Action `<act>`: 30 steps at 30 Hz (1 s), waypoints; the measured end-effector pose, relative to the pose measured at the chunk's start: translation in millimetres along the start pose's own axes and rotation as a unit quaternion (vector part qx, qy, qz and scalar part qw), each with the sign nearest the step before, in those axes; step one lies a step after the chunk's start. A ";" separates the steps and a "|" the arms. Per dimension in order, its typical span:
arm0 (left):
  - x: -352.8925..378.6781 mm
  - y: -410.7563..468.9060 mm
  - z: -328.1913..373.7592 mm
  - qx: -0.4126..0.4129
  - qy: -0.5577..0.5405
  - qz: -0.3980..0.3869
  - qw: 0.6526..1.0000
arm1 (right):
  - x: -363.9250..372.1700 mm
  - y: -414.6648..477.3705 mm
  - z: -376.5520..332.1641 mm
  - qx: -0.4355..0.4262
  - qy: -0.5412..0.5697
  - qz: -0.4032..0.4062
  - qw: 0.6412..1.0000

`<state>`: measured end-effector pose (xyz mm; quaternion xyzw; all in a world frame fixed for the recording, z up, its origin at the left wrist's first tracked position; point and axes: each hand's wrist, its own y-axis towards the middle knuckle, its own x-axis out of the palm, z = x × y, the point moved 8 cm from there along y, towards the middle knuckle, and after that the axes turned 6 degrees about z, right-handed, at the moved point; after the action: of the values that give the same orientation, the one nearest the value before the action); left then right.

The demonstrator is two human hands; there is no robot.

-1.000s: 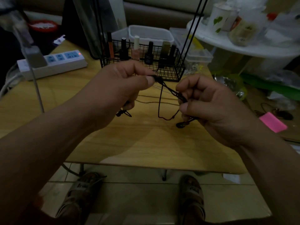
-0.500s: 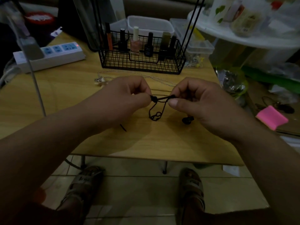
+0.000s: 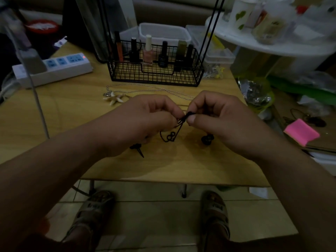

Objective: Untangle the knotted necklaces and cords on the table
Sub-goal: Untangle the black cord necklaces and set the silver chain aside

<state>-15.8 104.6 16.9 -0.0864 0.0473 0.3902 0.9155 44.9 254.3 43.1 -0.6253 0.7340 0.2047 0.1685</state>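
A thin black cord [image 3: 171,136] with a knot hangs between my hands over the wooden table [image 3: 72,115]. My left hand [image 3: 145,122] pinches the cord on the knot's left side. My right hand [image 3: 218,117] pinches the knot itself between thumb and forefinger. Loops of the cord droop onto the table below. A dark bead end [image 3: 207,140] lies under my right hand, and a dark pointed pendant [image 3: 138,150] lies under my left. A silver chain necklace [image 3: 145,87] with a pale starfish pendant [image 3: 114,99] lies further back.
A black wire basket [image 3: 156,73] of nail polish bottles stands behind the chain. A white power strip [image 3: 54,68] sits at the back left with a cable running down. A pink pad [image 3: 301,132] lies off to the right. The table's front edge is near my forearms.
My hands have come down toward the table and moved closer together. The cord's span between them has shortened, and its loops now rest on the table. The silver chain has come into sight.
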 end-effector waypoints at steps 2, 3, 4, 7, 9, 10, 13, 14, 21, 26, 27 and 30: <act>-0.5 -0.2 1.9 0.014 0.043 0.007 0.999 | 0.3 -0.3 -0.9 -0.004 0.006 -0.003 1.000; -1.5 0.1 2.9 0.020 0.062 0.015 0.998 | 0.4 -0.5 -1.0 -0.005 0.008 -0.005 1.000; -2.4 0.3 4.6 0.026 0.077 0.023 0.996 | 0.2 -0.7 -1.1 -0.005 0.009 -0.007 1.000; -5.6 0.3 9.6 0.050 0.112 0.039 0.992 | -1.2 -0.6 0.3 -0.004 0.014 -0.006 1.000; -6.0 0.0 12.2 0.064 0.132 0.044 0.988 | -0.8 -0.4 0.6 -0.003 0.016 -0.012 1.000; -5.6 0.2 13.1 0.071 0.139 0.045 0.987 | -0.2 -0.4 0.1 -0.003 0.018 -0.016 1.000; -6.7 1.9 14.5 0.085 0.155 0.062 0.982 | 1.2 -0.6 -1.6 -0.006 0.018 -0.022 1.000; -7.9 2.5 14.4 0.087 0.158 0.068 0.981 | 1.0 -0.4 -1.8 -0.005 0.016 -0.022 1.000; -10.0 0.9 9.2 0.039 0.090 0.044 0.994 | 3.2 0.0 6.5 0.016 -0.054 -0.040 0.998; -7.4 2.9 10.5 0.012 0.013 0.021 1.000 | 1.4 -3.2 4.3 0.003 -0.039 -0.034 0.999; -7.3 3.8 11.2 0.012 0.000 0.019 1.000 | 0.8 -4.5 3.6 -0.001 -0.024 -0.032 0.999; -9.1 6.0 10.8 0.004 -0.024 0.024 0.999 | -5.8 -6.8 2.0 -0.016 0.023 0.000 1.000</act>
<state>-26.2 104.4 28.2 -0.0724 0.0292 0.4133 0.9072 52.6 259.3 43.6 -0.6325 0.7343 0.2018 0.1414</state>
